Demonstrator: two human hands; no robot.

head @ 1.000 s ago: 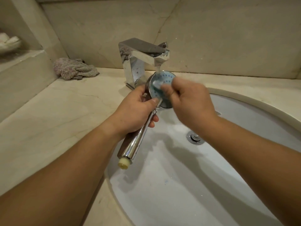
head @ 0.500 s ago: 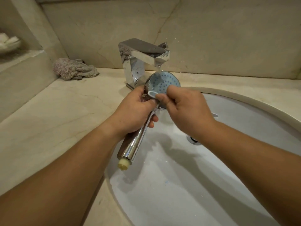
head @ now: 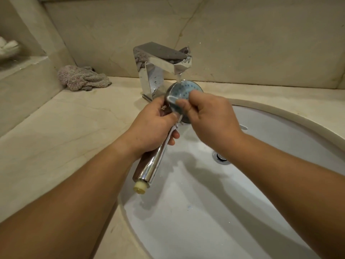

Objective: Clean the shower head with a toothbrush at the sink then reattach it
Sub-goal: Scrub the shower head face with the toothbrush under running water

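Note:
A chrome shower head (head: 183,90) with a pale blue spray face is held tilted over the white sink (head: 270,131), under water running from the chrome tap (head: 164,58). My left hand (head: 153,126) grips its chrome handle just below the head; the handle's cream threaded end (head: 139,187) points toward me. My right hand (head: 211,118) pinches a toothbrush whose pale head (head: 171,99) lies against the lower left of the spray face. Most of the toothbrush is hidden in my fingers.
A crumpled pinkish cloth (head: 82,79) lies on the beige stone counter (head: 65,131) at the back left. The drain (head: 221,157) sits in the sink's middle. A ledge with white items (head: 7,47) stands at the far left. A stone wall rises behind the tap.
The toothbrush head has swept down and left across the spray face, and my right hand moved with it. My left hand and the shower head have stayed nearly still.

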